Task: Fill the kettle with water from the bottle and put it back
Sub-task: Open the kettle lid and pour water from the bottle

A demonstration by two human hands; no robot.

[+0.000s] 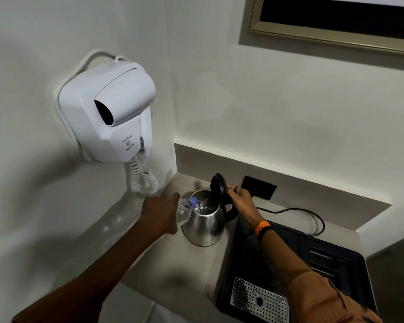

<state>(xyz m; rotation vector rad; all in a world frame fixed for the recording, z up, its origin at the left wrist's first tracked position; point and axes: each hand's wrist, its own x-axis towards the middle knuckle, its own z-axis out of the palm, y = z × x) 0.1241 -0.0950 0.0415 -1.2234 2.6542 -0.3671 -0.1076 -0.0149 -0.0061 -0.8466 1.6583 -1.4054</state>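
Observation:
A steel kettle [204, 226] stands on the pale counter [173, 271], to the left of its black tray. Its black lid [218, 188] is flipped up and the mouth is uncovered. My left hand [160, 214] grips a clear plastic bottle [184, 212], tilted so its blue-ringed neck reaches over the kettle's rim, and water shows inside the kettle. My right hand [239, 197] is wrapped around the black handle just behind the raised lid.
A black tray [336, 264] with a round kettle base and a perforated metal drip grid [259, 301] lies to the right. A black cable [313, 215] runs to a wall socket [259, 188]. A white wall-hung hair dryer [110, 113] with coiled cord hangs at left.

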